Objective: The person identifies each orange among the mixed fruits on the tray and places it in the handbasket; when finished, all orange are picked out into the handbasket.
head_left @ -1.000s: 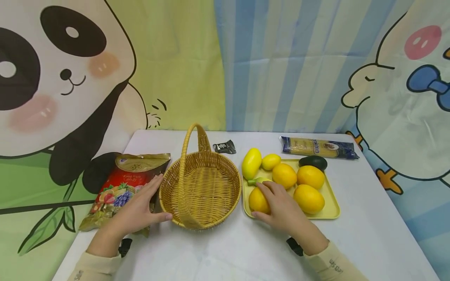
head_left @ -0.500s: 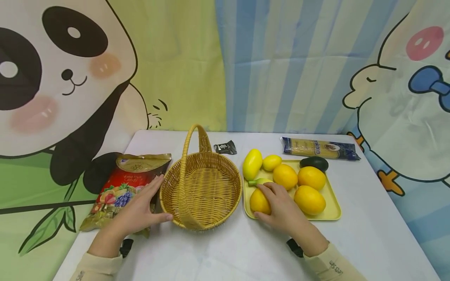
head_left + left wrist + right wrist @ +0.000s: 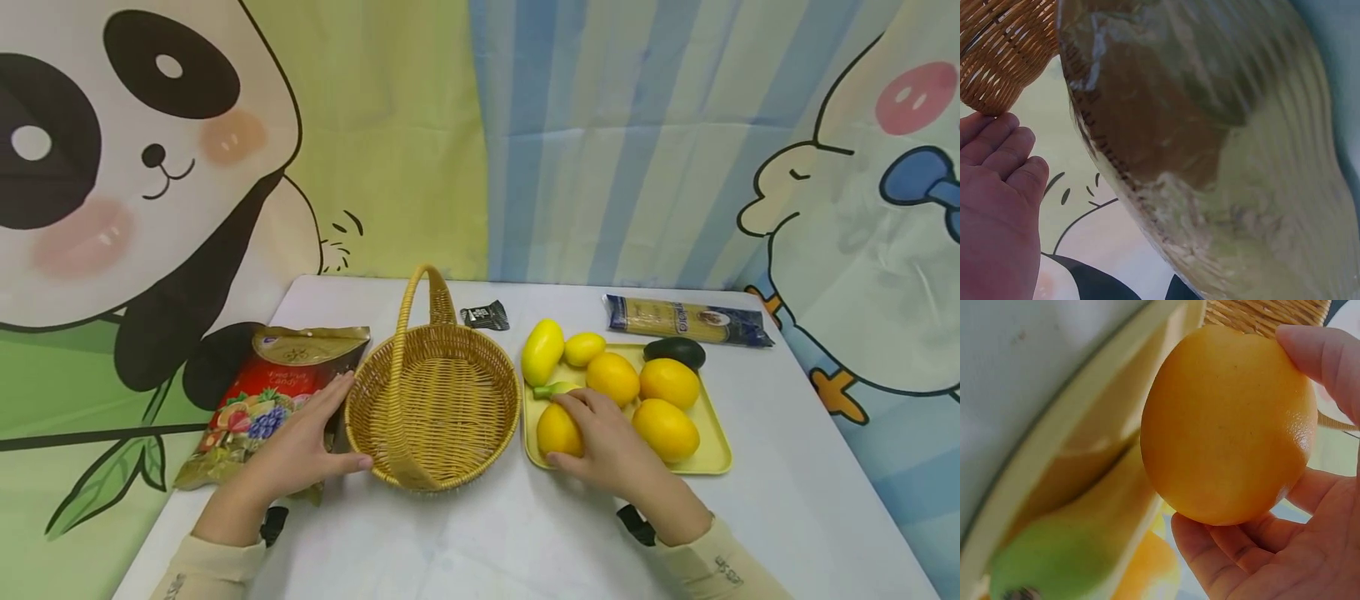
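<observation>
With fingers extended, my left hand (image 3: pixel 300 446) touches the left side of a round wicker basket (image 3: pixel 442 408), its thumb at the front rim. The fingertips meet the basket's wall (image 3: pixel 994 69) in the left wrist view. My right hand (image 3: pixel 607 442) grips a rounded orange-yellow fruit (image 3: pixel 1229 431) between thumb and fingers. That fruit (image 3: pixel 557 431) is over the front left corner of a yellow tray (image 3: pixel 708 454). Behind it lies a banana (image 3: pixel 553 389) with a green end, partly hidden by the hand.
On the tray are more orange-yellow fruits (image 3: pixel 666 430), a dark avocado-like item (image 3: pixel 674 353) and yellow fruits (image 3: pixel 542 352) at its back left. A candy bag (image 3: pixel 262 392) lies beside the left hand. Behind are a small black packet (image 3: pixel 485 315) and a spaghetti pack (image 3: pixel 690 321).
The head view has shifted slightly, so everything appears a little further right. Both hands keep their places at the basket and the fruit.
</observation>
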The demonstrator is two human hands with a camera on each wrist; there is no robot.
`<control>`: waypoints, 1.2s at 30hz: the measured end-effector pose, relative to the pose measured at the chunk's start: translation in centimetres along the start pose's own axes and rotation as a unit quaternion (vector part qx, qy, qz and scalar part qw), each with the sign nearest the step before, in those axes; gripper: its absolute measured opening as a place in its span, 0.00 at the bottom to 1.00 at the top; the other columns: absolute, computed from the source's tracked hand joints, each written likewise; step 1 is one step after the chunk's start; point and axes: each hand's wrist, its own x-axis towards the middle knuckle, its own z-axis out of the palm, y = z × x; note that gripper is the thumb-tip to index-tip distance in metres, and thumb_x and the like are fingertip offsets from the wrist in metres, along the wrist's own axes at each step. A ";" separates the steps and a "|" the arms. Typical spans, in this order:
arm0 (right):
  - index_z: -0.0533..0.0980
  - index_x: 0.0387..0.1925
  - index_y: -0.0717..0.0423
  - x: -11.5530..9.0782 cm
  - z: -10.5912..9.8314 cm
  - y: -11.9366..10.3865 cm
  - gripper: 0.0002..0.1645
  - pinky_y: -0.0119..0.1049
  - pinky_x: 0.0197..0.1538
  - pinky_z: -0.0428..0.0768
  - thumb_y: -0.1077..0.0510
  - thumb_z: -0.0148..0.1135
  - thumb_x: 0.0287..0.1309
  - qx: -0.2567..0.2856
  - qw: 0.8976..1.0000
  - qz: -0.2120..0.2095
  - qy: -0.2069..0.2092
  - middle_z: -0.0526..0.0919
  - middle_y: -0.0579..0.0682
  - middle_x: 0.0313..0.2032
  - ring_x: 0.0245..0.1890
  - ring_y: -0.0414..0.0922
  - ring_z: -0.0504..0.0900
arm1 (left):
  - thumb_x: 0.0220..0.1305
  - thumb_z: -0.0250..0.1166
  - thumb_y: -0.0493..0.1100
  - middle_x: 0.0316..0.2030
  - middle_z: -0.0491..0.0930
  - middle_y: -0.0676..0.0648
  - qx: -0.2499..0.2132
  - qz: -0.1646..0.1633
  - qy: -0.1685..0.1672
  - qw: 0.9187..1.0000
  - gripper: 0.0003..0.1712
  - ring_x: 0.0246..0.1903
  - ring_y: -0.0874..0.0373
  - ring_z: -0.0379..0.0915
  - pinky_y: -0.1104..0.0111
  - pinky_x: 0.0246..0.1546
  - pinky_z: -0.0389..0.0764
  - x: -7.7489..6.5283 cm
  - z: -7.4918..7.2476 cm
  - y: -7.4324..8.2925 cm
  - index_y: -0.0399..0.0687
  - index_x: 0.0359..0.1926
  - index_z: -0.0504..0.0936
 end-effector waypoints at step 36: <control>0.69 0.75 0.50 5.3 -5.0 -3.9 0.50 0.54 0.64 0.80 0.41 0.78 0.55 0.005 0.996 -0.089 0.023 0.73 0.55 0.69 0.66 0.55 0.73 | 0.45 0.75 0.79 0.84 0.48 0.43 -0.005 0.000 0.006 1.000 0.76 0.82 0.32 0.44 0.25 0.71 0.56 0.1 0.1 -0.1 0.58 0.85 0.47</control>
